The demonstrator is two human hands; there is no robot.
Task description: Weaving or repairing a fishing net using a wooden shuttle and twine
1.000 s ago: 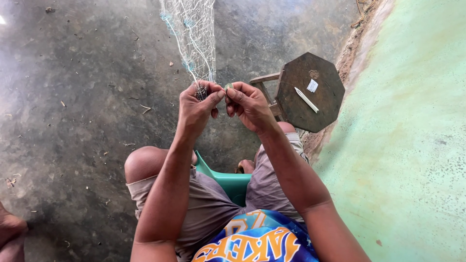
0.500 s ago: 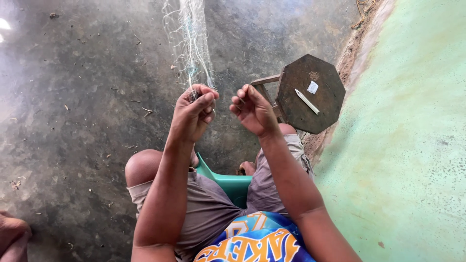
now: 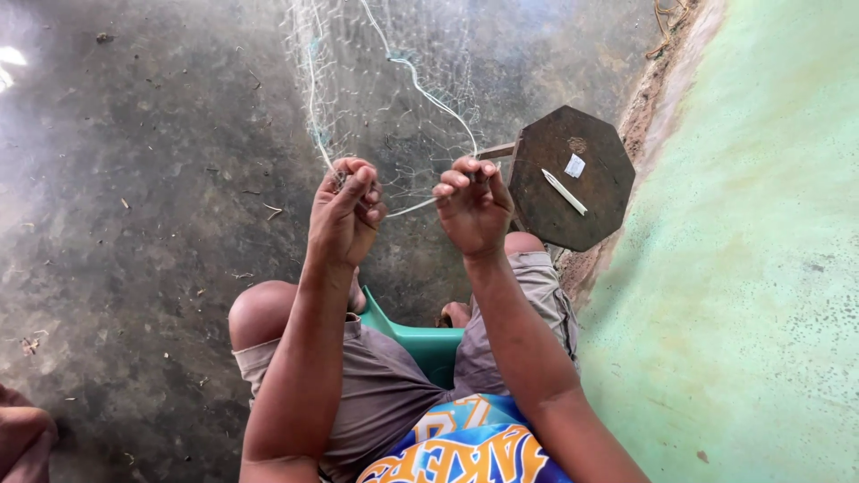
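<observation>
Your left hand (image 3: pixel 344 215) and right hand (image 3: pixel 472 207) each pinch the fishing net (image 3: pixel 385 98), which fans up and away over the floor on the far side, its edge cord (image 3: pixel 412 207) stretched left-to-right between them, both hands equally near.

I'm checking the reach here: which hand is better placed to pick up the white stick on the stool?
Probably the right hand: it is next to the stool where the stick lies. The left hand is farther off. Both grip the net.

Perhaps 1 small white square packet (image 3: pixel 574 165) on the dark octagonal stool (image 3: pixel 546 210)
</observation>
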